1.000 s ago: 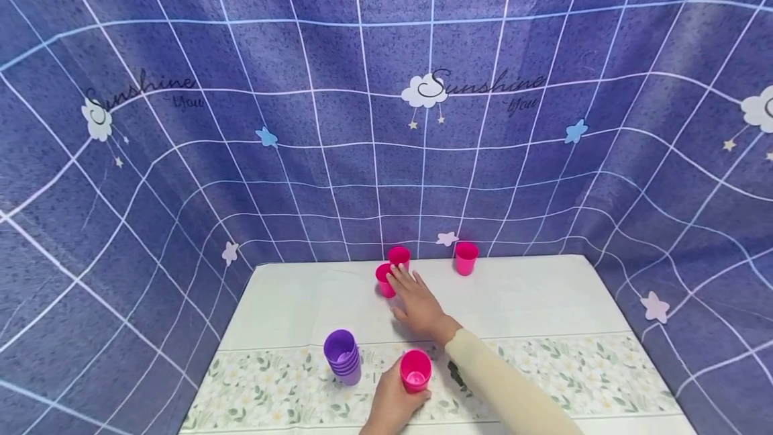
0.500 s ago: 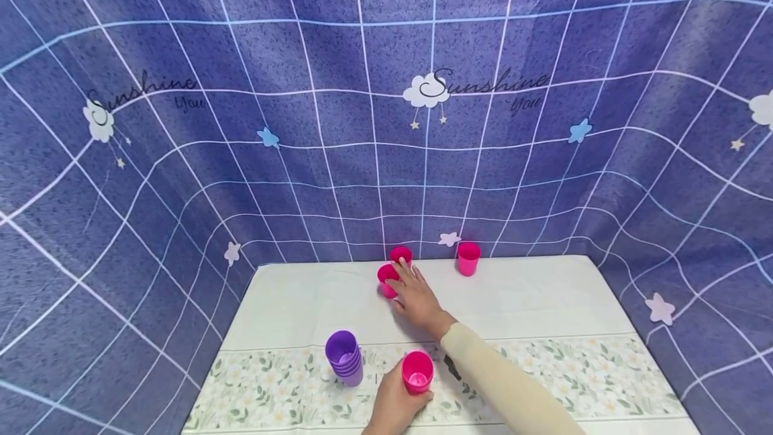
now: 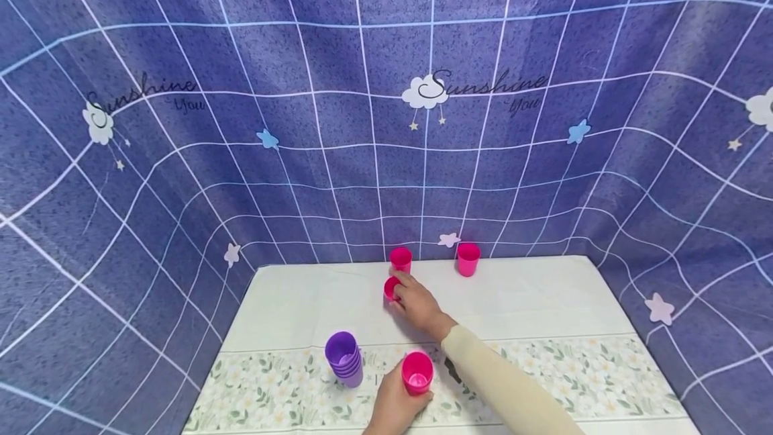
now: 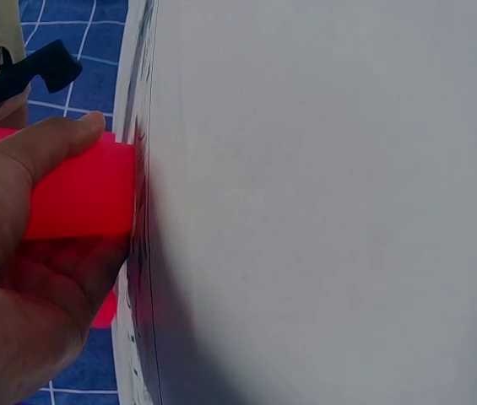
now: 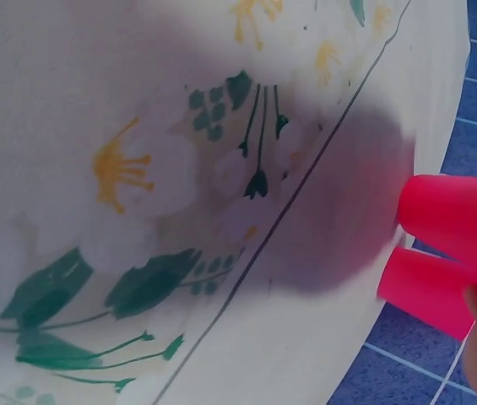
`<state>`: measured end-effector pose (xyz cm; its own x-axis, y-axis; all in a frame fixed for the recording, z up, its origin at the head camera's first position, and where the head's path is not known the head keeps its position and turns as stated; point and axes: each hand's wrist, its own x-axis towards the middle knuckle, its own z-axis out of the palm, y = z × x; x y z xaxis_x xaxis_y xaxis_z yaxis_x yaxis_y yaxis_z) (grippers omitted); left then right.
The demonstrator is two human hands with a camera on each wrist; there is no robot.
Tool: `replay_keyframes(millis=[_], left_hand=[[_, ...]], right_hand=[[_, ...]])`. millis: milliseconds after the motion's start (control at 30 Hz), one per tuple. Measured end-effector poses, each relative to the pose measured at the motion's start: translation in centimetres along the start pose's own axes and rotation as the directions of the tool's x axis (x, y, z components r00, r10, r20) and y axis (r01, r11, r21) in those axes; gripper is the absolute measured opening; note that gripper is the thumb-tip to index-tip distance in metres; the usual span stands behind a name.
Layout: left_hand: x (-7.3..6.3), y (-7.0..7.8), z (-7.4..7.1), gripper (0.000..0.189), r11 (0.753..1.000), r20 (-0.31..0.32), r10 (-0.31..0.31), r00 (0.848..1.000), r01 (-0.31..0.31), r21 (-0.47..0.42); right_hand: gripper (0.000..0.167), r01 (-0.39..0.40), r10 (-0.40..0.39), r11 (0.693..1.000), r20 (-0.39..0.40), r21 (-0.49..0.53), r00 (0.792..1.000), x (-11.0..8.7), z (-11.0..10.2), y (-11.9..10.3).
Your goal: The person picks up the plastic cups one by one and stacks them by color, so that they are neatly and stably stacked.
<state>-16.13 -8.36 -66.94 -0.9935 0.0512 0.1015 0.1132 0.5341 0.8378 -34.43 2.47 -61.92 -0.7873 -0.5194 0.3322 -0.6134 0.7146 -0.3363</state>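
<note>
Evidently, we have the purple cups [image 3: 345, 362] nested, while the pink cups [image 3: 468, 260] are separate, so we judge their stacking left to do. Our left hand [image 3: 394, 400] curls round the near cup [image 3: 417, 373]; our right hand [image 3: 417, 304] pinches the middle cup [image 3: 389, 292], just before the back cup [image 3: 400, 258].

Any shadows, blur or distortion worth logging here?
Head: evenly lit; the curtain has bowed lines, lens or folds unclear. Left wrist: soft-edged shadow on the tablecloth near the pink cup. Right wrist: dim, shadowed near two pink cups, floral print slightly soft.
</note>
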Motion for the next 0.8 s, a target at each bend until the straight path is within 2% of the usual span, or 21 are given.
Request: replay_keyframes(millis=[100, 200, 267, 567, 800], left_hand=[[0.0, 0.0, 0.0, 0.071, 1.000, 0.012, -0.018, 1.000, 0.018, -0.012], [0.0, 0.0, 0.0, 0.072, 0.999, 0.021, -0.034, 0.999, 0.034, -0.013], [-0.1, 0.0, 0.0, 0.072, 0.999, 0.022, -0.041, 0.999, 0.041, -0.008], [0.1, -0.5, 0.0, 0.067, 0.999, 0.001, 0.032, 0.999, -0.032, 0.015], [0.1, -0.1, 0.0, 0.068, 0.999, 0.000, 0.031, 1.000, -0.031, 0.027]], right_hand=[[0.043, -0.053, 0.054, 0.996, -0.003, 0.074, 0.999, -0.4, 0.0, 0.0], [0.071, -0.085, 0.086, 0.991, -0.010, 0.100, 0.996, -0.8, 0.2, 0.1], [0.078, -0.093, 0.096, 0.990, -0.019, 0.105, 0.995, -1.0, 0.2, 0.1], [0.055, -0.058, 0.075, 0.991, -0.140, 0.117, 0.987, -1.6, -0.7, 0.2], [0.054, -0.012, 0.032, 0.993, -0.172, 0.114, 0.985, -1.8, -2.4, -0.1]])
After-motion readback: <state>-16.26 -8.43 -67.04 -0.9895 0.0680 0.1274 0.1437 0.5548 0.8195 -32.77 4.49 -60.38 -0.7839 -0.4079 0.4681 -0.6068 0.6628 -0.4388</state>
